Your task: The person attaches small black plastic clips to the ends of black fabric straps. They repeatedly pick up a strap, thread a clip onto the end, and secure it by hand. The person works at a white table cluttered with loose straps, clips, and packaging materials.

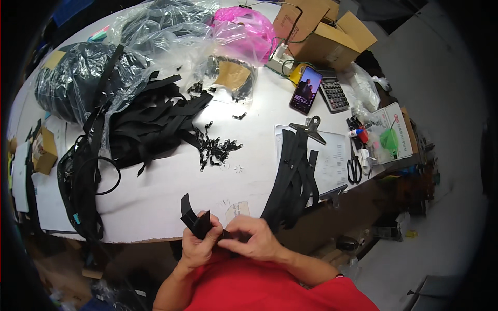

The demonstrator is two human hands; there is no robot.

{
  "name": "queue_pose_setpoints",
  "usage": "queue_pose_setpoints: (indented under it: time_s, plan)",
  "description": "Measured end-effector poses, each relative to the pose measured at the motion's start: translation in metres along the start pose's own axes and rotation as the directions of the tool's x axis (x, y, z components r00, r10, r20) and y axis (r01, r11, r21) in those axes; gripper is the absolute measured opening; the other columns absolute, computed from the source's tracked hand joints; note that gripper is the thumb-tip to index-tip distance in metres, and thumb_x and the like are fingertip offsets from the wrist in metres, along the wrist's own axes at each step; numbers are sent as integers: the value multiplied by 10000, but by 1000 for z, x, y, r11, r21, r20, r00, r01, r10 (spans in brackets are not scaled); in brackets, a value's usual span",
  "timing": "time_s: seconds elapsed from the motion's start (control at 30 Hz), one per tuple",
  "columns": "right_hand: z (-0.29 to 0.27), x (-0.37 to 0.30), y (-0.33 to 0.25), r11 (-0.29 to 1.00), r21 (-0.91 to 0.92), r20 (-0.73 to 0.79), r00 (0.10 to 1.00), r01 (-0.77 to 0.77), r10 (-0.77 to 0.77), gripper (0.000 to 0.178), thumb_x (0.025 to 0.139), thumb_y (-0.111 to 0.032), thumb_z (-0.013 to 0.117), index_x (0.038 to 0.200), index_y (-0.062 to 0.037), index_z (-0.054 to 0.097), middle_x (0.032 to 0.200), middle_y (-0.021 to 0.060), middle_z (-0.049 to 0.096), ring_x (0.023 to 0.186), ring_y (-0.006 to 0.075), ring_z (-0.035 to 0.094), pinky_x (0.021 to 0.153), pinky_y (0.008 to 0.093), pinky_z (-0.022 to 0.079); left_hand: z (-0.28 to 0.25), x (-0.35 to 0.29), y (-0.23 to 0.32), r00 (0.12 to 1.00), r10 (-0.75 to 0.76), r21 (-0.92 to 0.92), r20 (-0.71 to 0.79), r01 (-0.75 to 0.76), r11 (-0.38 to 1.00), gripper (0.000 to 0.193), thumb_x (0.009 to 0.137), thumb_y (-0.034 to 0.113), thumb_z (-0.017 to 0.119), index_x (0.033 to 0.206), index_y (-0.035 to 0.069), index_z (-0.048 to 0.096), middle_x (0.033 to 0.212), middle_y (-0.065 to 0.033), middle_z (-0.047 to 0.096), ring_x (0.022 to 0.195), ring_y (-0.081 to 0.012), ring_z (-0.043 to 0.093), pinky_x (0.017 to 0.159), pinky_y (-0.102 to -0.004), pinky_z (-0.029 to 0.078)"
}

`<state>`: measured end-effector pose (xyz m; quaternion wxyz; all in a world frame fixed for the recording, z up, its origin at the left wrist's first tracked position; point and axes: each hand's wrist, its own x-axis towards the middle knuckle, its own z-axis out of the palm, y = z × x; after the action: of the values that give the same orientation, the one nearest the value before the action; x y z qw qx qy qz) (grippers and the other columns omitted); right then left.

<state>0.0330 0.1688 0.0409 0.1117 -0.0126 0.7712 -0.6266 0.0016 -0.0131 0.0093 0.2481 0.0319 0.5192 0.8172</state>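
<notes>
At the table's front edge, my left hand (196,250) is closed round a black zipper strip (201,226), whose folded ends stick up past the thumb. Just right of it, my right hand (255,238) pinches a dark end of the same strip between thumb and fingers; its fingertips are slightly blurred. Ahead lies a loose heap of small black zipper sliders (215,151). More black zipper strips (291,179) hang over the front edge to the right, partly on a clipboard (332,160). A large tangle of black strips (150,122) spreads over the left of the table.
Plastic-wrapped black bundles (85,78) and a pink bag (244,31) stand at the back, beside an open cardboard box (332,44). A phone (306,90) showing a picture leans near a calculator (334,90). Black scissors (354,168) lie at the right edge.
</notes>
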Motion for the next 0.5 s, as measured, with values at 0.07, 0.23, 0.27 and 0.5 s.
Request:
queue_pose_setpoints:
  time_s: [0.07,0.23,0.27,0.5]
  plan:
    - [6,-9,9,1000,-26,21,1000,-10,11,201,841,-195,785,902,-29,690,747,63,663,638,108,613,578,267,485,-3,3,0,996,-86,-11,17,86,996,45,989,61,579,1019,30,566,821,6,533,726,-67,493,648,-215,395]
    - [-56,5,-9,957,-273,-321,947,-96,4,169,846,-146,757,833,-4,666,677,76,626,597,120,574,546,291,461,-2,8,-9,991,-104,-322,88,127,938,266,1015,102,513,1246,-27,485,850,-60,572,664,-116,544,658,-277,473]
    - [-76,15,-8,976,-184,-458,889,-118,21,185,839,-141,753,820,9,648,675,90,593,585,141,546,547,303,449,-1,7,-4,989,-110,-318,98,136,938,313,1017,99,499,1292,-42,450,879,-87,593,692,-143,577,703,-307,502]
    - [-74,26,-9,942,-334,-273,960,-38,-58,327,860,-57,705,1172,18,645,955,97,703,819,167,654,765,278,514,4,12,7,938,-273,-268,216,326,907,372,1023,73,493,1351,-77,402,1120,-251,660,925,-332,719,785,-404,620]
